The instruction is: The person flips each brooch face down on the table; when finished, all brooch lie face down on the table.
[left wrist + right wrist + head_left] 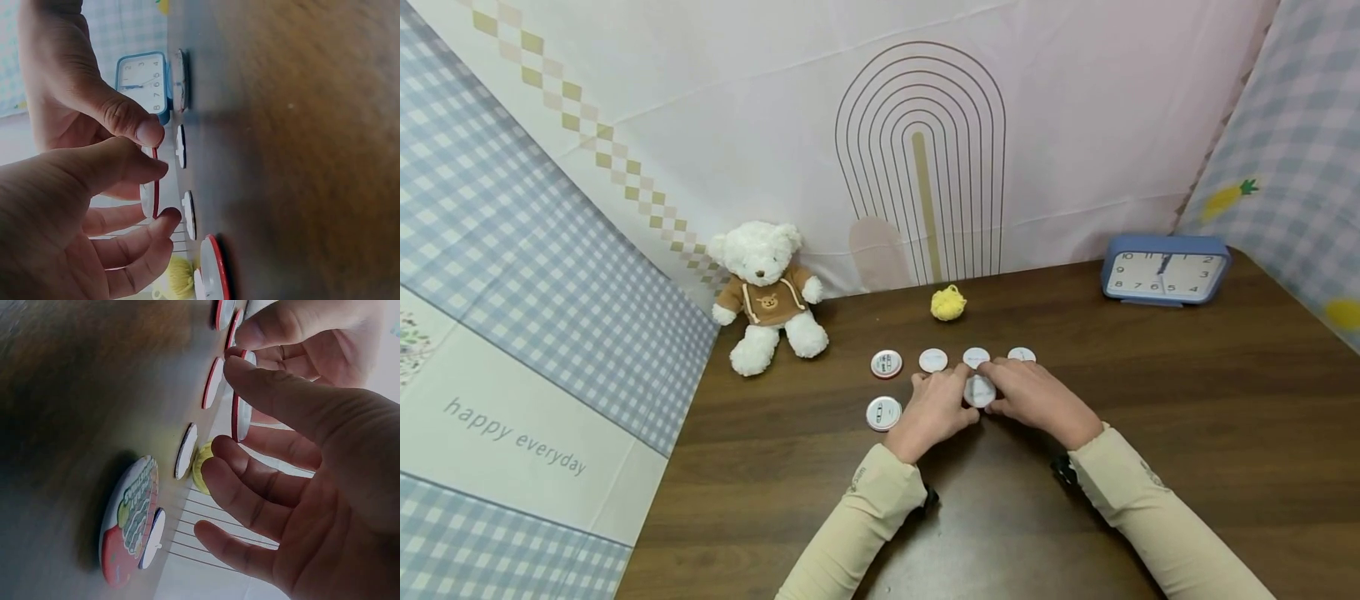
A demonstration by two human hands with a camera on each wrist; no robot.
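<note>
Both hands hold one round button badge (980,391) with a pale face and a red rim, raised above the table. My left hand (932,408) pinches its left side between thumb and fingers. From the other side, my right hand (1037,396) grips it, with the two thumbs close together in both wrist views. Two badges lie pin side up to the left, a far badge (887,363) and a nearer badge (883,413). A printed red, white and green badge (130,522) lies by the right hand, hidden beneath that hand in the head view.
White round pieces lie in a row behind the hands: left disc (933,360), middle disc (976,357), right disc (1022,354). Farther back are a yellow yarn ball (949,303), a white teddy bear (767,292) and a blue clock (1167,270) on the brown table (760,500).
</note>
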